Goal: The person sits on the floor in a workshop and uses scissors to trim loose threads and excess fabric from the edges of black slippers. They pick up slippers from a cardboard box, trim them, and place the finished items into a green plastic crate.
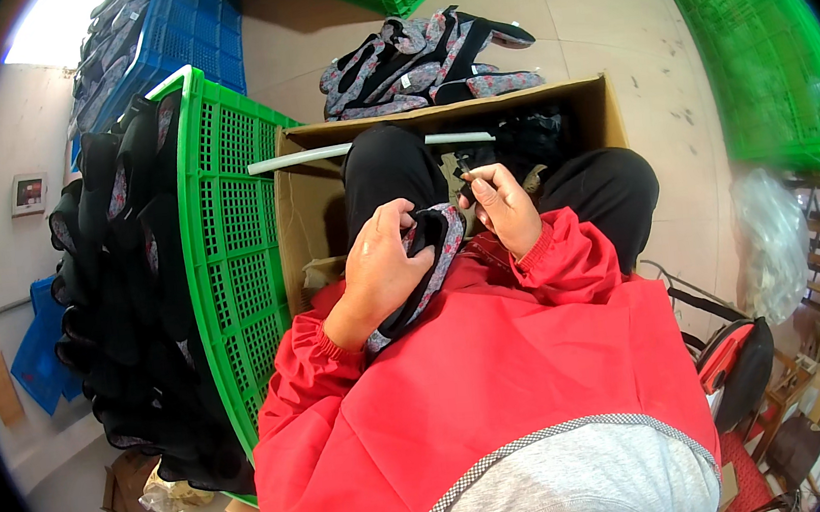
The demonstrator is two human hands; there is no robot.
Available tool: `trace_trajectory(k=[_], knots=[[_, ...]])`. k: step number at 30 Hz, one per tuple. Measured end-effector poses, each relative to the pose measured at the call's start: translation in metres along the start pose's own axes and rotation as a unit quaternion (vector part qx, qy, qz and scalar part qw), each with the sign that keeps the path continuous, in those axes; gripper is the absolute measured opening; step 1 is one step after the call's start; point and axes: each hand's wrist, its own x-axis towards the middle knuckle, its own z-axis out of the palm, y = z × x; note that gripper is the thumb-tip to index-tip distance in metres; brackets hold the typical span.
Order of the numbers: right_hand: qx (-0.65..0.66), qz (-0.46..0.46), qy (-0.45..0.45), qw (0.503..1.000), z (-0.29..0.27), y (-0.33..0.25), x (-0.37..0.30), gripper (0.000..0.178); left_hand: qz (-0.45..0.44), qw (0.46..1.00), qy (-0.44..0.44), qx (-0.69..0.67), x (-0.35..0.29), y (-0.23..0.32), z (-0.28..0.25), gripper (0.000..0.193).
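Over my lap, my left hand (379,259) is closed on a black fabric shoe upper (446,243) with a grey-and-red floral lining. Its fingers curl over the upper's edge, and part of the piece is hidden beneath the palm. Just to the right, my right hand (506,209) is pinched closed around a small dark tool with a thin tip (463,165), too small to name. That hand is close to the upper's far edge.
An open cardboard box (552,94) with dark pieces inside stands around my knees, a pale rod (307,156) across it. Beyond lies a pile of floral-lined uppers (421,62). Left, a green crate (241,243) stands beside many black uppers (134,312); another green crate (755,45) is at right.
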Motion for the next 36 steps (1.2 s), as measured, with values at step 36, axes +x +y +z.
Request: trace_trajectory(k=[36], knots=[[-0.004,0.214,-0.085,0.973,0.021,-0.014,0.02,0.028,0.373,0.907,0.02,0.194,0.004,-0.023,-0.005,0.019]])
